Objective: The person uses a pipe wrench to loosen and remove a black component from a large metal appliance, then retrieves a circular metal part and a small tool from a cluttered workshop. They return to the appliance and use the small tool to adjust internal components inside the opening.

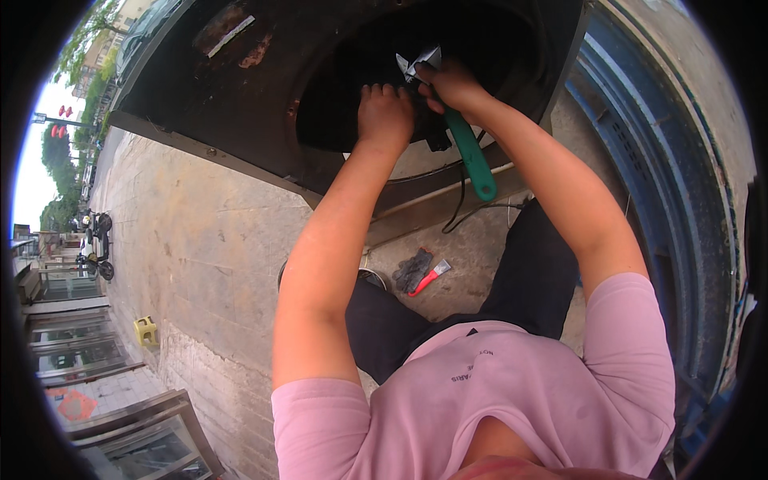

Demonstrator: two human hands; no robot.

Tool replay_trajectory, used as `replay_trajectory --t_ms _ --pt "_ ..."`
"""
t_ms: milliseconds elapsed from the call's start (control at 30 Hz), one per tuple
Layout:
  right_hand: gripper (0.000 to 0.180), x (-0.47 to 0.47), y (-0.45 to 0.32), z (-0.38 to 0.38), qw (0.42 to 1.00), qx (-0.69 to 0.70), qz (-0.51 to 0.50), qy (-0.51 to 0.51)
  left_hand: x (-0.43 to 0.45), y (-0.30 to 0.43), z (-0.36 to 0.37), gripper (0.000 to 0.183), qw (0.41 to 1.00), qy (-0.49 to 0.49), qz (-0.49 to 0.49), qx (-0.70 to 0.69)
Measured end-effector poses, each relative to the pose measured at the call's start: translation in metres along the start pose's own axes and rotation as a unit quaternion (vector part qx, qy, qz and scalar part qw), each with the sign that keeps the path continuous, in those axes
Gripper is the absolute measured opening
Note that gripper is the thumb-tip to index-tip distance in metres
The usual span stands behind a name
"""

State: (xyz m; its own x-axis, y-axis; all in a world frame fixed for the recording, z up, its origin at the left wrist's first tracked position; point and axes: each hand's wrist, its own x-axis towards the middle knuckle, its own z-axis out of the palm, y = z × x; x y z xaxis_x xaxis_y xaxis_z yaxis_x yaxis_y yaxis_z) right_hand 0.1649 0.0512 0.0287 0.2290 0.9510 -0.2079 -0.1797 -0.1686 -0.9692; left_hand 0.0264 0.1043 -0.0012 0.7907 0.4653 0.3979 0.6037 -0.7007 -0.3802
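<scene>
An adjustable wrench with a green handle (470,155) is held near its metal head by my right hand (453,90). The wrench's jaws point up into the dark round opening of a black metal housing (240,102). My left hand (386,117) reaches into the same opening, just left of the wrench head; its fingertips are curled, and whether they grip anything is hidden in the dark. On the ground between my legs lie a dark work glove (413,270) and a scraper with a red handle (423,282), side by side.
A black cable (461,207) hangs below the housing's metal frame (420,222). The rim of a round container (375,277) shows by my left knee. Blue metal panels (654,150) stand at the right. A yellow stool (146,331) and a parked scooter (97,246) are farther left.
</scene>
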Motion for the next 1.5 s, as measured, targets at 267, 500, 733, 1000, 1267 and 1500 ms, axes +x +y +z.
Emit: replay_trajectory --t_ms 267,500,733,1000,1267,1500 --pt "0.026 0.009 -0.003 0.009 0.998 0.023 0.055 0.000 0.008 0.014 0.022 0.012 0.980 0.049 -0.026 -0.193" --pt "0.023 -0.022 -0.002 0.008 0.999 -0.032 -0.037 -0.012 0.009 0.016 0.018 0.005 0.986 0.060 -0.021 -0.154" --pt "0.021 -0.026 0.000 0.004 0.998 0.029 -0.044 -0.017 0.010 0.016 0.017 0.009 0.969 0.065 -0.018 -0.239" --pt "0.025 -0.096 0.000 -0.003 0.974 0.168 -0.051 -0.144 0.012 0.026 0.019 0.017 0.939 0.034 -0.102 -0.325" --pt "0.031 -0.123 0.017 0.001 0.970 0.180 -0.103 -0.124 -0.035 0.041 -0.059 0.045 0.955 0.125 -0.130 -0.236" --pt "0.029 -0.130 0.022 0.030 0.958 0.234 -0.118 -0.119 -0.155 0.126 -0.107 0.031 0.351 -0.129 -0.303 -0.877"
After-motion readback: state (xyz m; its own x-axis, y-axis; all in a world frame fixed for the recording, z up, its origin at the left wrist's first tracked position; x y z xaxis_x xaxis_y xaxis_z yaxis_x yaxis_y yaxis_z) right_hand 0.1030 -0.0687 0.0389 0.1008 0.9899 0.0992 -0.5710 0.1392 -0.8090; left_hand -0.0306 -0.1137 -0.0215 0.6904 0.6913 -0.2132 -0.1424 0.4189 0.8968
